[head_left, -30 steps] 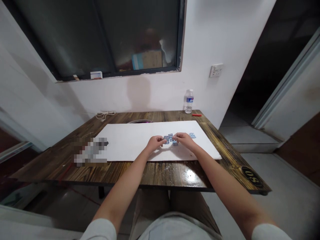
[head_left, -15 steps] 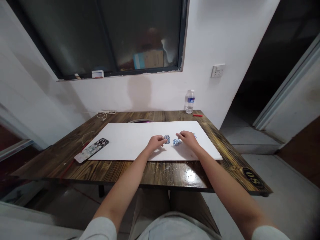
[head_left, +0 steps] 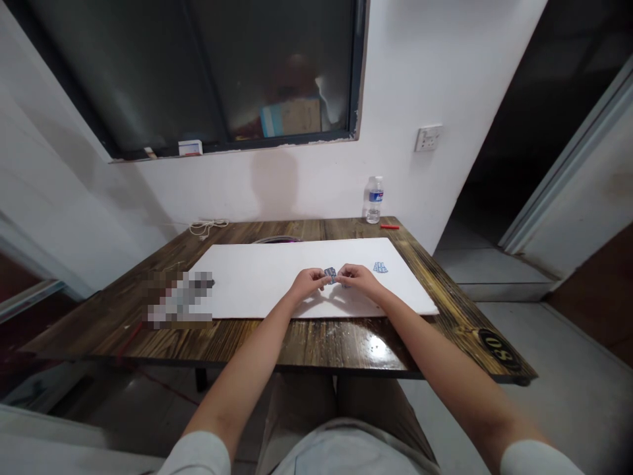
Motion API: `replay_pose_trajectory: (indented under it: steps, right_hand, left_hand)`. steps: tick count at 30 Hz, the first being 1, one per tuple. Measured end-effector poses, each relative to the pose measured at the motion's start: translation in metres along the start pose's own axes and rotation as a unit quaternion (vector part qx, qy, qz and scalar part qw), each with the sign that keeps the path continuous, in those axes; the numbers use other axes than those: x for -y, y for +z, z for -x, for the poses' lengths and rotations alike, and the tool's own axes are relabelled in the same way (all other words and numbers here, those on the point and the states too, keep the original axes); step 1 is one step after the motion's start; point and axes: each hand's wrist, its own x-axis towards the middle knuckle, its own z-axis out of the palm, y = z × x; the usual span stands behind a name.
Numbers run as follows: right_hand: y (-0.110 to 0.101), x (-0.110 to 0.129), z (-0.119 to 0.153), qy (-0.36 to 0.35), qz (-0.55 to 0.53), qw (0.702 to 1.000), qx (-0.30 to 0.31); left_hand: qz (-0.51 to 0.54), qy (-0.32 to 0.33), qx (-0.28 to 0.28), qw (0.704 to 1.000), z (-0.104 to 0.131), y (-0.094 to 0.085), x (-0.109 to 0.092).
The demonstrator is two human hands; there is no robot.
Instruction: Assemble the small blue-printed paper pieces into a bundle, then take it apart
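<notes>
Just above the white board, my left hand pinches a small, flat, dark blue patterned piece, possibly a stack of little cards. My right hand meets it from the other side, its closed thumb and fingers at the piece's right edge. Bits of blue and white show just under the right fingers, mostly hidden by them. Farther right on the board lies a fanned group of blue-and-white flat pieces. Their print is too small to read.
The board rests on a dark wooden table. A phone-shaped, pixelated thing lies over its left end. Behind are a white cable, a water bottle and a red pen-like stick. A wall with a window stands beyond.
My right hand has moved left to the piece in my left hand, uncovering the fanned pieces on the right. The blue-and-white pile between the hands is now mostly covered.
</notes>
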Motion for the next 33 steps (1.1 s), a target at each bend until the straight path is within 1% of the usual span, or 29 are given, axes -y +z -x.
replay_pose_trajectory:
  steps: [7,13,17,21,23,26,28,29,33]
  right_hand:
    - [-0.002,-0.002,-0.002,0.019,-0.047,0.999,-0.013]
    - [-0.013,-0.001,-0.003,0.041,-0.085,0.99,-0.104]
    - [-0.016,-0.004,-0.004,0.043,-0.089,0.988,-0.122]
    - [-0.015,-0.004,-0.004,0.04,-0.083,0.989,-0.118]
    - [-0.013,-0.003,-0.004,0.038,-0.085,0.99,-0.106]
    - [-0.006,-0.002,-0.002,0.021,-0.077,0.995,-0.058]
    - [0.0,-0.002,-0.001,0.003,-0.05,0.998,-0.025]
    - [0.003,-0.002,0.0,-0.004,-0.033,0.999,-0.018]
    - [0.011,-0.002,0.003,-0.001,0.01,0.999,-0.033]
  left_hand:
    - [-0.011,-0.002,-0.01,1.0,0.0,0.0,0.001]
    - [-0.023,-0.007,-0.017,1.0,-0.002,-0.001,0.003]
    - [-0.028,-0.003,-0.017,0.999,-0.002,-0.001,0.003]
    - [-0.026,-0.007,-0.023,0.999,-0.002,0.0,0.004]
    - [-0.021,-0.01,-0.02,1.0,-0.002,0.0,0.003]
    - [-0.017,-0.01,-0.01,1.0,-0.001,0.0,0.002]
    - [-0.015,-0.017,0.0,1.0,0.0,0.0,0.0]
    - [-0.014,-0.023,0.005,1.0,0.001,0.001,0.0]
    - [-0.024,-0.027,0.021,0.999,0.001,0.002,0.0]
